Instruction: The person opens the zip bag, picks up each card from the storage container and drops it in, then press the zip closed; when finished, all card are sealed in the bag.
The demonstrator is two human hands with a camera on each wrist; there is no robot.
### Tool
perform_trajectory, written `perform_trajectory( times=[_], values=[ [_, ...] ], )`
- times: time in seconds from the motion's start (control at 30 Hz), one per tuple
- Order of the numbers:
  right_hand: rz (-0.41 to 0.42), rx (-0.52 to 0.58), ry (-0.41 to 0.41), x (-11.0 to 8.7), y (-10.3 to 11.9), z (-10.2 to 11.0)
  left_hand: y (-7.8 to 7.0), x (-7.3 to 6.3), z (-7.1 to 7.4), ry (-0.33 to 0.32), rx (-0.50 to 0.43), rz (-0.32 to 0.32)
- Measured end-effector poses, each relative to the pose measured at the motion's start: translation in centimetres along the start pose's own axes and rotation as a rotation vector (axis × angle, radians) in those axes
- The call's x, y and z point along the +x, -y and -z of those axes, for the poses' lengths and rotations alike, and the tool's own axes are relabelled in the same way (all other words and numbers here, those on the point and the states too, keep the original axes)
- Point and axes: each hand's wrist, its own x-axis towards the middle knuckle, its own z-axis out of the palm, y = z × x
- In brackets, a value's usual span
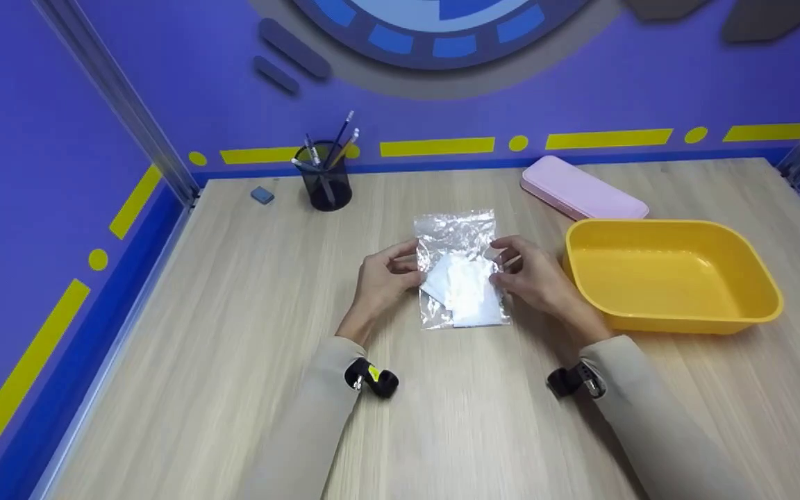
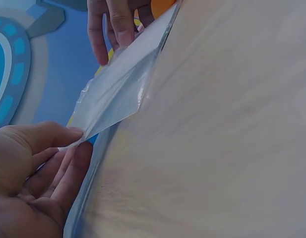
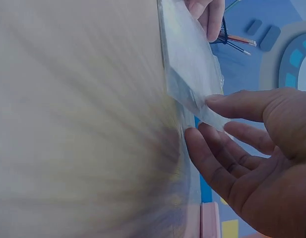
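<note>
A clear plastic bag (image 1: 452,229) with white folded pieces (image 1: 473,295) inside it lies between both hands over the table. My left hand (image 1: 387,278) pinches the bag's left edge between thumb and fingers; the left wrist view shows the thumb (image 2: 68,133) on top of the film. At the opposite edge, my right hand (image 1: 532,274) pinches the bag too, its thumb (image 3: 227,105) above and the fingers below. The near end of the bag is low over the wood. What the white pieces are, I cannot tell through the glare.
To the right stands a yellow tub (image 1: 664,323), with a pink case (image 1: 584,187) behind it. A black mesh pen cup (image 1: 327,187) holding pens and pencils is at the back left, beside a small blue-grey block (image 1: 262,195). Purple walls (image 1: 185,83) border the table.
</note>
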Motion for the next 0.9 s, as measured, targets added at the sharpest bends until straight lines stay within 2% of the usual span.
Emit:
perform_trajectory(
  times=[0.17, 0.37, 0.53, 0.7, 0.9],
  values=[
    [-0.024, -0.037, 0.022, 0.2, -0.2, 0.0, 0.3, 0.0, -0.1, 0.004, 0.026, 0.025],
    [-0.032, -0.085, 0.039, 0.1, -0.2, -0.1, 0.4, -0.2, 0.0, 0.007, 0.158, -0.008],
    [-0.009, -0.126, 0.057, 0.2, -0.2, -0.1, 0.3, -0.2, 0.1, -0.021, 0.267, -0.023],
    [-0.024, -0.186, 0.074, -0.1, 0.1, -0.6, 0.5, -0.5, 0.1, -0.044, 0.352, -0.027],
    [-0.032, -0.311, 0.093, -1.4, 1.2, -0.1, 0.0, -1.0, 0.3, -0.009, 0.474, -0.104]
  ],
)
